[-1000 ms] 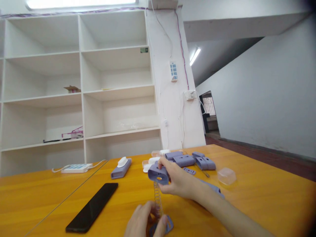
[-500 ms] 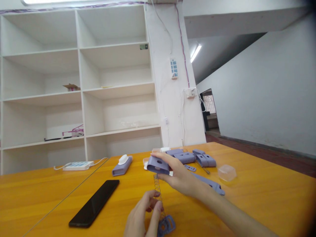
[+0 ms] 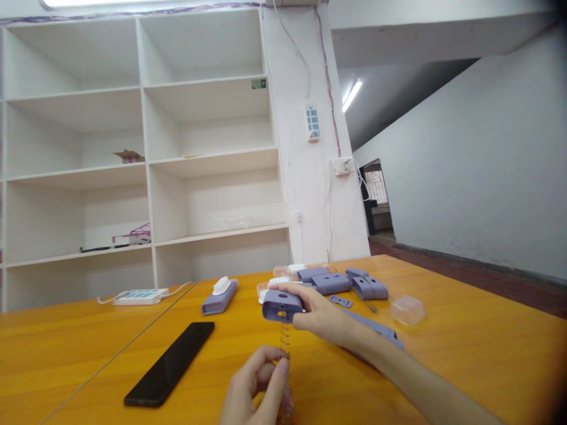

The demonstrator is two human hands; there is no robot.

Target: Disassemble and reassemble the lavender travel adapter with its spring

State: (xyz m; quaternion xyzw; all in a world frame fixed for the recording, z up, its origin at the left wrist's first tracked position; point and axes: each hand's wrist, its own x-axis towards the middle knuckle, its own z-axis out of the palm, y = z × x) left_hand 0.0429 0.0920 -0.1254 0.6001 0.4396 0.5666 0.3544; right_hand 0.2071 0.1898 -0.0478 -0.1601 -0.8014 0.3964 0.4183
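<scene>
Fingers [image 3: 283, 290] of the right hand [image 3: 321, 319] were clamped around a purple housing [image 3: 282, 306], thumb below and index finger along the top, holding it level above the table [image 3: 465, 354]. A coil spring [image 3: 284, 337] hung from the underside of the housing and ran down to the left hand [image 3: 254, 386]. That hand's thumb and fingertips were pinched together on the lower end of the spring, near the bottom edge of the view; what lay under the hand could not be made out. Both hands and the spring stood near the middle of the table, on its near side.

Left of the hands, a black phone [image 3: 170, 364] lay flat and face up on the table, well apart from them. Farther off and to the left lay a purple case [image 3: 219, 297] with a white cap on top, and beyond that a white power strip [image 3: 140, 296] with its cord. Just behind the right hand was a cluster of purple parts [image 3: 349, 284] and some small white pieces. A long purple strip [image 3: 376, 329] lay partly hidden beneath the right forearm. To the right of the cluster sat a small clear box [image 3: 408, 310]. A white shelf unit [image 3: 146, 153] stood against the far wall beyond the table.
</scene>
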